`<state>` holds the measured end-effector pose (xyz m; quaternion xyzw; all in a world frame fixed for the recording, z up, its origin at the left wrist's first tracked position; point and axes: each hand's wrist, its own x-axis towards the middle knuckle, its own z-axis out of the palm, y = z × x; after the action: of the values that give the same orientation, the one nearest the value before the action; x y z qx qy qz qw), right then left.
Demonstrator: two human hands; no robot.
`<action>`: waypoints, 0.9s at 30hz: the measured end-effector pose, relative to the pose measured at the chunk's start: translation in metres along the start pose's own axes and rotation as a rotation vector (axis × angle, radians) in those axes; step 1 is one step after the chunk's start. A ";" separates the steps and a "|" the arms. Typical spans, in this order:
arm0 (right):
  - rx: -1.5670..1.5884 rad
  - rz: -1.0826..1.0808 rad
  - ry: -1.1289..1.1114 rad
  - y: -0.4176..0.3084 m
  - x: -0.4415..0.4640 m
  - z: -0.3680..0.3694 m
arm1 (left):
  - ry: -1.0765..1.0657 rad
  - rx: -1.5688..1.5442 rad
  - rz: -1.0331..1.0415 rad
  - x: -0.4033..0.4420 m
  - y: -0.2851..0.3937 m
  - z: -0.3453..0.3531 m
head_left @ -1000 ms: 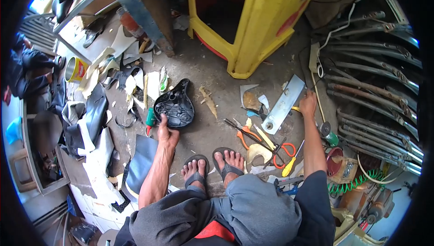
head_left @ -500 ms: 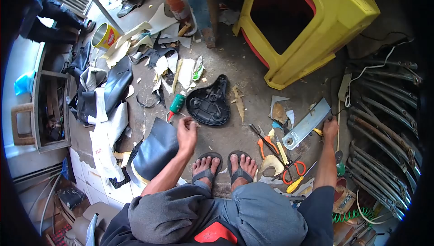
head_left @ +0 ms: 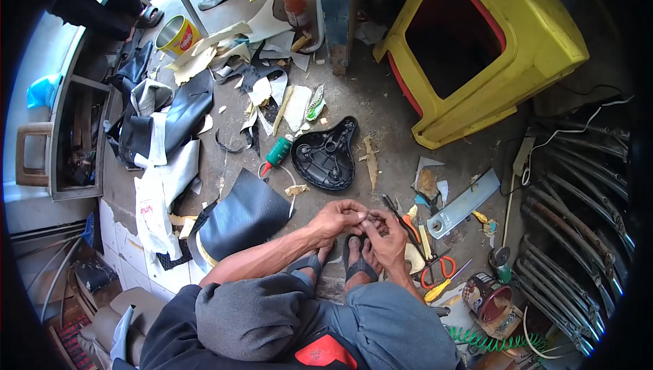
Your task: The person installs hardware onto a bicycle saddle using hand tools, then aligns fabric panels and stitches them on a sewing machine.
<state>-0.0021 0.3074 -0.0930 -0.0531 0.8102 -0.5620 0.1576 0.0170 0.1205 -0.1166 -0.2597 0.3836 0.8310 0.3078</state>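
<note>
My left hand (head_left: pixel 340 220) and my right hand (head_left: pixel 388 235) meet above my sandalled feet, fingertips pinched together. Whatever lies between the fingers is too small to make out. Just beyond them, a black bicycle saddle (head_left: pixel 325 157) rests on the floor, its ribbed underside facing up. Left of the saddle lies a green bottle (head_left: pixel 279 149) with a red cap. A black textured sheet (head_left: pixel 241 215) is spread on the floor beside my left forearm. Close to my right hand are orange-handled scissors (head_left: pixel 441 271) and a yellow-handled screwdriver (head_left: pixel 439 291), partly among other tools.
A flat metal plate (head_left: pixel 466 203) lies to the right, near a bundle of metal tubes (head_left: pixel 571 234). A yellow plastic stool (head_left: pixel 469 57) is tipped over at the back right. Material scraps (head_left: pixel 183 118) and a yellow tin (head_left: pixel 178 35) litter the left. Another person's legs (head_left: pixel 102 3) show at top left.
My right hand has come in from beside the metal plate to the middle. My left hand has moved right, away from the green bottle, to meet it. The camera view has shifted.
</note>
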 end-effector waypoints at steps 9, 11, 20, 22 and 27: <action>-0.840 -0.130 0.073 0.067 -0.013 -0.046 | 0.089 -0.271 0.082 -0.022 0.020 -0.011; -0.830 -0.120 0.055 0.077 -0.013 -0.050 | 0.117 -0.280 0.124 -0.025 0.027 -0.013; -0.943 -0.091 0.169 0.093 -0.027 -0.062 | 0.089 -0.284 0.151 -0.026 0.032 -0.017; -0.955 -0.126 0.114 0.085 -0.028 -0.064 | 0.092 -0.289 0.095 -0.021 0.028 -0.017; -1.069 -0.180 0.118 0.095 -0.031 -0.058 | 0.035 -0.240 0.042 -0.011 0.021 -0.016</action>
<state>0.0175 0.4020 -0.1570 -0.1636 0.9828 -0.0851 0.0143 0.0126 0.0931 -0.1079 -0.3010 0.2917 0.8726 0.2505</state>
